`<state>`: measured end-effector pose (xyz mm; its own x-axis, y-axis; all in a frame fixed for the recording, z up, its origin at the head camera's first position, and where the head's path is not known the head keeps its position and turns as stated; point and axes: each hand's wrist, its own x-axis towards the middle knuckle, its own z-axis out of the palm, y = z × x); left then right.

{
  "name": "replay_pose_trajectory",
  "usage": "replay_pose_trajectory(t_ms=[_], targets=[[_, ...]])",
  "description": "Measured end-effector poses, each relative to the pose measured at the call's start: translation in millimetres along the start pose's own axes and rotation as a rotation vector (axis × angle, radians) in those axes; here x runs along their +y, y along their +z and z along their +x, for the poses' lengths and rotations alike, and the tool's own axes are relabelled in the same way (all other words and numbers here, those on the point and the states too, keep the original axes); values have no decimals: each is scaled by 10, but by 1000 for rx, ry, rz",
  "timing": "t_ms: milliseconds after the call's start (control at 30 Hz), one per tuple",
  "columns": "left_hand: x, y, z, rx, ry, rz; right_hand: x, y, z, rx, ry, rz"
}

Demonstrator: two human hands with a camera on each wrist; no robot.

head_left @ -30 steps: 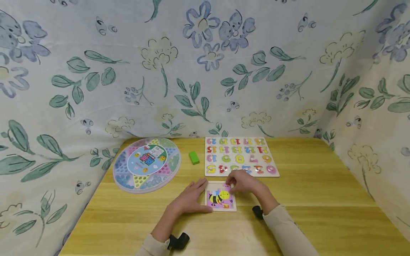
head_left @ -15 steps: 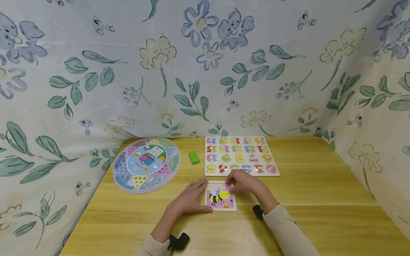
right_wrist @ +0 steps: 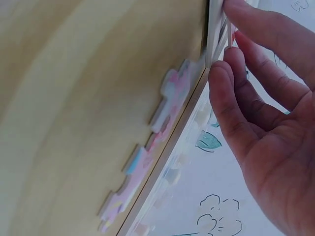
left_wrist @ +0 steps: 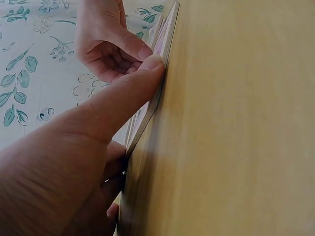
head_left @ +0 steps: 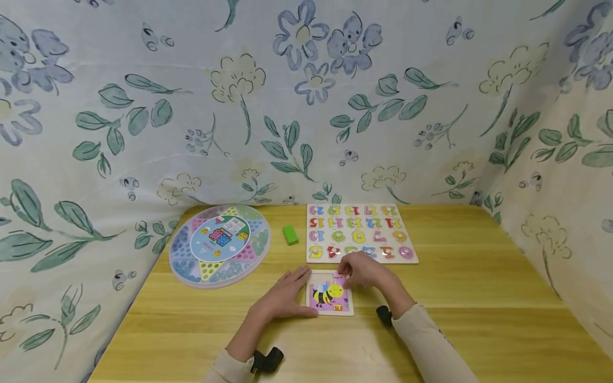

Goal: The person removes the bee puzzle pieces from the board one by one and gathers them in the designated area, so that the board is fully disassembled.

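Right hand [head_left: 366, 272] is pinching a small pink puzzle piece [head_left: 338, 275], narrow thumb-and-finger grip, at the far right corner of the puzzle frame [head_left: 330, 313]. Left hand [head_left: 282, 299] is bracing the frame's left side, thumb and fingers spread wide. Bee picture [head_left: 325, 294] is lying just left and nearer of the right grip; a pale gap is showing left of it. Loose pieces [right_wrist: 172, 96] are lying beside the grip, number board [head_left: 318, 261] just beyond. Step is looking like piece-fitting; can't tell if it's seating. Next move is probably calling for lining up tabs, pressing flat and releasing, frame braced.
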<state>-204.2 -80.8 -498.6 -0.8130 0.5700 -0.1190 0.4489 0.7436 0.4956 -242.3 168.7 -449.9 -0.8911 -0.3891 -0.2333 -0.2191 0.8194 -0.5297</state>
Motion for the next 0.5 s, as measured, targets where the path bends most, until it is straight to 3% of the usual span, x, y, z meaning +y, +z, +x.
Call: replay_pose_trajectory(t_ms=[500], targets=[[12,-13,0,-3,-1,12,-17,4,1,18,-8,-31]])
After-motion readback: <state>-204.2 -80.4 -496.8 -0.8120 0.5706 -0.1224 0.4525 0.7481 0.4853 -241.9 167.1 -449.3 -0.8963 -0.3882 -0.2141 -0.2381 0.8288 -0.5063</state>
